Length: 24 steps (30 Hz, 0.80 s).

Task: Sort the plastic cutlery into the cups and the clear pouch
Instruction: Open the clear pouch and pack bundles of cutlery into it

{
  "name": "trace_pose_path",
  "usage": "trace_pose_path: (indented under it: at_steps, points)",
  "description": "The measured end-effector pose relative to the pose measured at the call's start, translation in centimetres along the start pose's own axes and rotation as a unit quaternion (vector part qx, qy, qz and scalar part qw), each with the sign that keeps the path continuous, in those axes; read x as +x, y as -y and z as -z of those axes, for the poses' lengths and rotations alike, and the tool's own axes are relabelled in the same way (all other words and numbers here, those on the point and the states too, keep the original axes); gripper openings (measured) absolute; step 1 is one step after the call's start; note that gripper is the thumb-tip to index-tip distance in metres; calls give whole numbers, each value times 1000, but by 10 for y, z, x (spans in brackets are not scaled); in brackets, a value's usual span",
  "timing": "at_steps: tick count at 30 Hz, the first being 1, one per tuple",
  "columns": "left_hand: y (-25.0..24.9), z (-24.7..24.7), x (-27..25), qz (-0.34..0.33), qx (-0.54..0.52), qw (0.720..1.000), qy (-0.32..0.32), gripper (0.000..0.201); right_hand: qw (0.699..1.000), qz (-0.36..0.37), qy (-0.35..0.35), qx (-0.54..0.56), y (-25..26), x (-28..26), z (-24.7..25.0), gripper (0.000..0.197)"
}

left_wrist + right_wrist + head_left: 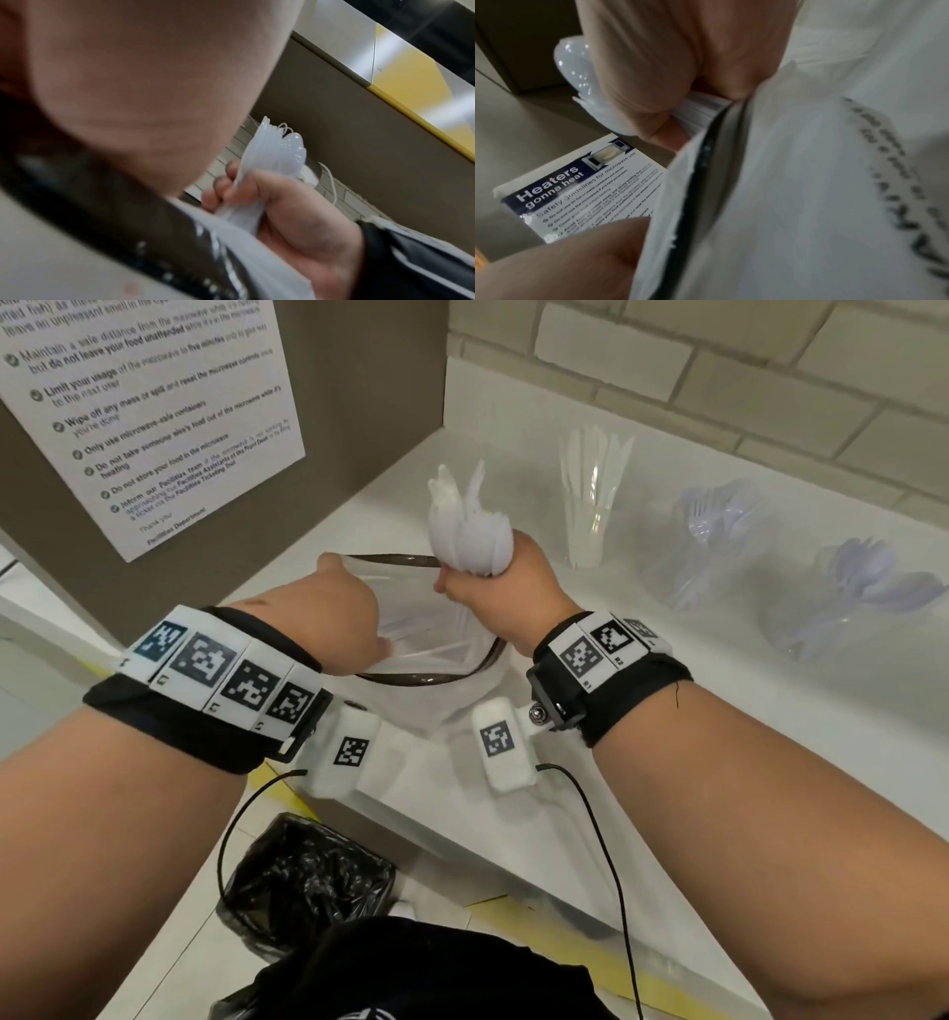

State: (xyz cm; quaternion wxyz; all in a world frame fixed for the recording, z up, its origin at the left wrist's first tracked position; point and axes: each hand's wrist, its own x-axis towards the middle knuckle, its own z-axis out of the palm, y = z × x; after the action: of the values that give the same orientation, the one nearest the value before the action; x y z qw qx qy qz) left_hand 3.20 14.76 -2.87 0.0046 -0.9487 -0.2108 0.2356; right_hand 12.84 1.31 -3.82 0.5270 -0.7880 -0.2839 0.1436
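Three cups (pixel 590 505) near counter edge

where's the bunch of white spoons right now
In the head view, the bunch of white spoons is gripped in the right hand, bowls up, over the far rim of the clear pouch, left of the cups.

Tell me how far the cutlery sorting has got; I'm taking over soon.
Done: three clear plastic cups on the white counter already hold cutlery. In hand: the right hand grips a bundle of white plastic spoons above the clear pouch, which the left hand holds open. Left: the bundle isn't yet sorted.
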Motion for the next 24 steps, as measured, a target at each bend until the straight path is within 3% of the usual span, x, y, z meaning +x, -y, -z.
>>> trace_pose_path:
  at_steps: [3, 6, 9, 11, 13, 15, 17, 19, 22, 24]
  points:
    - [-12, -5, -6, 29, -22, 999, 20, 87, 996, 5, -18, 84, 4, 4, 0, 22]
    - [-16, -12, -11, 44, -67, 997, 19, 91, 976, 14, -38, 216, 9, 5, -1, 7]
    - [-21, -8, -12, 69, -69, 995, 32, 73, 914, 16, -46, 402, 17, 5, -2, 21]
    - [-21, -4, -9, 80, -55, 994, 38, 72, 859, 7, -57, 509, 25, 7, 2, 28]
    - [-8, -3, 0, 103, -34, 993, 44, 91, 798, -9, -72, 598, 31, 10, 12, 32]
    - [6, -3, 6, 119, -19, 991, 53, 111, 773, -18, -86, 628, 35, 12, 27, 31]
    - [14, 6, 3, 100, -25, 993, 64, 104, 790, -39, -78, 607, 35, 8, 39, 31]
    - [15, 19, -14, 63, -53, 996, 37, 75, 810, -75, -38, 580, 28, -4, 48, 29]
    - [10, 41, -42, 41, -96, 991, -87, 41, 844, -114, 18, 524, 12, -23, 56, 25]
    - [-4, 49, -58, 14, -129, 969, -208, 27, 852, -133, 40, 505, 4, -31, 59, 24]
